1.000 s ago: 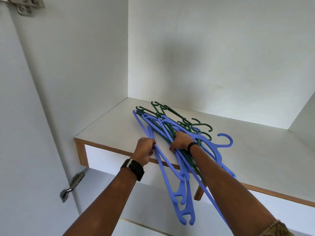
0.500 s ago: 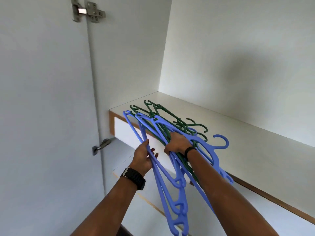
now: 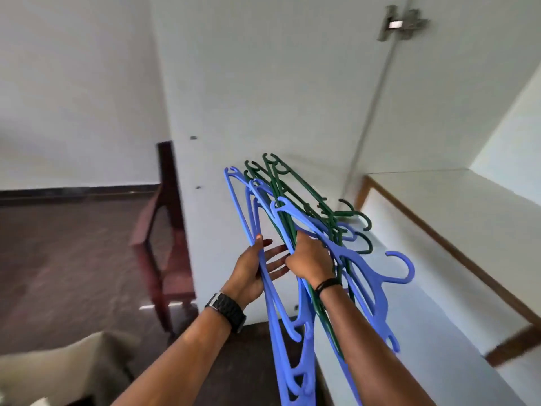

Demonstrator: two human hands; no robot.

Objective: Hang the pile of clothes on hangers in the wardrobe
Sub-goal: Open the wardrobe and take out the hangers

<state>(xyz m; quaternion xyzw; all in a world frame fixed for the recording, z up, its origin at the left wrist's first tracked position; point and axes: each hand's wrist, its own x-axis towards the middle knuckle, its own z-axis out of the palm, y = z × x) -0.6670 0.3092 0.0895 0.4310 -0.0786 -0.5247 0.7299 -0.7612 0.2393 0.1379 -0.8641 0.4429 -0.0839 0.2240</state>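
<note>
**Both hands on the hanger bundle, off the shelf**

Your right hand point(image 3: 310, 260) is curled tight round the middle of a tangled bundle of hangers, knuckles toward the camera, with a dark band point(image 3: 328, 284) on that wrist. Your left hand point(image 3: 257, 272) sits just beside it, palm up under the near edge of the bundle: the fingers lie spread and fairly straight beneath the blue bars while the thumb comes up over one bar, so it steadies more than it clamps. A black watch point(image 3: 227, 310) is on the left wrist.

The bundle is in the air in front of you, clear of the shelf point(image 3: 456, 200), which lies to the right. The blue hangers point(image 3: 295, 341) are nearest you; their long ends hang down between your forearms toward the bottom of the view, and one blue hook curls out to the right. The green hangers point(image 3: 292, 194) lie behind and above the blue ones, their hooks pointing up and to the right.

Behind the bundle stands the open white door point(image 3: 263, 83), with a metal hinge point(image 3: 401, 23) at its upper right edge. To the left of the door you can see a dark wooden chair point(image 3: 164, 235) on a brown floor, and a pale cloth-like mass point(image 3: 58, 373) in the lower left corner, too blurred to name.
</note>
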